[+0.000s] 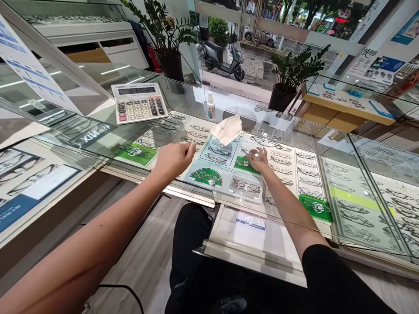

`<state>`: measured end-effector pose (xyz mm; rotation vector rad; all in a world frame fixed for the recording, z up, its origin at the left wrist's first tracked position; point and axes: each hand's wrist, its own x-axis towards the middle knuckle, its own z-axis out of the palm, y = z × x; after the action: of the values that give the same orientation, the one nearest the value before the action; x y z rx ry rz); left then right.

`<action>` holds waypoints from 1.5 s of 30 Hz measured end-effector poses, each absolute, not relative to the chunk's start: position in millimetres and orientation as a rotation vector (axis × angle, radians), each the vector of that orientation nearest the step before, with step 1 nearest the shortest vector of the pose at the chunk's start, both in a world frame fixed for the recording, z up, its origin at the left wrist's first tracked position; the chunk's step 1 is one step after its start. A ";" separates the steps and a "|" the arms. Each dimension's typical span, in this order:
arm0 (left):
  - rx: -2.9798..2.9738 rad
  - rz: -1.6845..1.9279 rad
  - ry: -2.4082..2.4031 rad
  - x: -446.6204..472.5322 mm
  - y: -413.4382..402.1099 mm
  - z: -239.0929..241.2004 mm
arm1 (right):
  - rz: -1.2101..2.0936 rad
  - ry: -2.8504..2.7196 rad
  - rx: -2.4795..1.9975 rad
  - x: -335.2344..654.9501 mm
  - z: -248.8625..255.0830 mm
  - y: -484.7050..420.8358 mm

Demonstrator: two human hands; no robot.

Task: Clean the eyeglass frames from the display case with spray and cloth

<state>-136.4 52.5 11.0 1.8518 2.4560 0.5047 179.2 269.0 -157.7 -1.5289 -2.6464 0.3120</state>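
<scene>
- Cloth (228,129) is lying nr spray btl (211,108); careless sweep could topple btl.
- L hand (173,162) is showing curled fingers; can't tell contents.
- R hand (259,160) is spanning wide.

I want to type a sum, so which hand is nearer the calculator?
Left: the left hand is in front and to the right of the calculator; the right hand is farther right.

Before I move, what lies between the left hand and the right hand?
In the head view, only glass with eyeglasses under it lies between left hand and right hand. The cloth is just beyond that stretch.
</scene>
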 end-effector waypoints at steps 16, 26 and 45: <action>1.850 0.519 2.411 -131.7 49.5 16.9 | 0.254 -2.502 -1.416 164.1 -114.0 197.3; 1.853 0.514 2.429 -132.8 50.3 13.9 | 1.179 -2.546 -0.733 176.3 -72.8 0.1; 1.835 0.428 2.453 -129.1 48.9 17.0 | -0.350 -2.770 -1.361 213.5 49.6 215.2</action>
<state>-129.1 48.9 17.0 1.8346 2.4525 0.4281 213.5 215.2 49.6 -1.3609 -2.7696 -0.3498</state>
